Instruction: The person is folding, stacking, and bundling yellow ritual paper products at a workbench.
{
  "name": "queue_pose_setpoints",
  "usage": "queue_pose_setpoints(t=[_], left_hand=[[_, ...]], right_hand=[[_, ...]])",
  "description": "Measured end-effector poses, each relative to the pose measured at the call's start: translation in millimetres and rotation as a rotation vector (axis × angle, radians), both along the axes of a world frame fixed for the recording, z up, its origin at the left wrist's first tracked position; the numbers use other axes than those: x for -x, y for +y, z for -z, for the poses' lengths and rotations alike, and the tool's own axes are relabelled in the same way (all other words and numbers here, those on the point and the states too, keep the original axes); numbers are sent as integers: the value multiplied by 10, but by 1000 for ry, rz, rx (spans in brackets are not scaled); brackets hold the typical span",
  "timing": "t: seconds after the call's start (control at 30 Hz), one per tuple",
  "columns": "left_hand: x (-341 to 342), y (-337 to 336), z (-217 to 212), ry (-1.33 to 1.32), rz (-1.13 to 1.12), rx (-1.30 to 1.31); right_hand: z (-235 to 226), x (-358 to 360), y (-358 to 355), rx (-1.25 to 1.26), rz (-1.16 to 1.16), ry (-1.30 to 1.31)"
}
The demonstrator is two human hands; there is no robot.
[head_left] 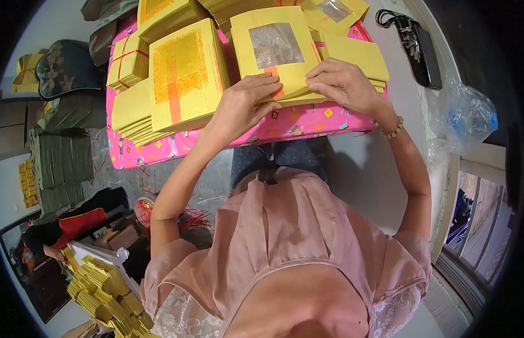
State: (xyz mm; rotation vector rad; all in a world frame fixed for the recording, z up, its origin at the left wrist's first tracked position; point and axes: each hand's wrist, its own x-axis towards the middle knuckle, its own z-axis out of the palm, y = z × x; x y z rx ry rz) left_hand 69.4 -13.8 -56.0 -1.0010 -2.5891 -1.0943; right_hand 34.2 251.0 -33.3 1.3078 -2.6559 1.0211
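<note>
1. Both grips are narrow at the front edge of the silver-foil paper stack (276,45): the left hand (244,100) has its fingers over the orange strip with the thumb low at the edge, and the right hand (346,85) pinches near the right front corner.
2. That yellow stack lies at the table's near side, its upper sheets slightly askew over those below. No cord shows around it, so I judge squaring in hand and unfinished.
3. Just left, the gold-foil paper stack (180,73) stands fairly even, apparently gathered; no cord shows there either.
4. Beyond its left side, a small yellow bundle (127,61) is crossed by red cord and looks done.
5. Loose-edged yellow stacks remain at the left front and right of the pink-covered table (183,147), seemingly left to do.
6. Farther off, at lower left, many yellow bundles (107,290) lie piled near a co-worker (84,222); their finish is too small to tell.
</note>
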Motion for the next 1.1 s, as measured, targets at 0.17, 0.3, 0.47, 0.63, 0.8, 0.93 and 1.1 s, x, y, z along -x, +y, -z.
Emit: queue_pose_setpoints(t=[0.17, 0.3, 0.47, 0.63, 0.8, 0.93, 1.1], left_hand=[[24, -34, -35, -32, 25, -7], [8, -27, -63, -129, 17, 9], [-12, -13, -87, -127, 6, 5], [-7, -1, -102, -120, 4, 10], [3, 1, -93, -82, -3, -8], [-2, -3, -103, -123, -1, 12], [-6, -3, -104, -118, -6, 16]], right_hand=[[27, 23, 1, 22, 13, -36], [39, 23, -5, 50, 27, -49], [40, 23, -6, 64, 27, -55], [43, 29, -7, 66, 28, -52], [49, 28, -13, 72, 30, -58], [57, 21, -7, 78, 36, -67], [56, 16, -13, 80, 42, -78]])
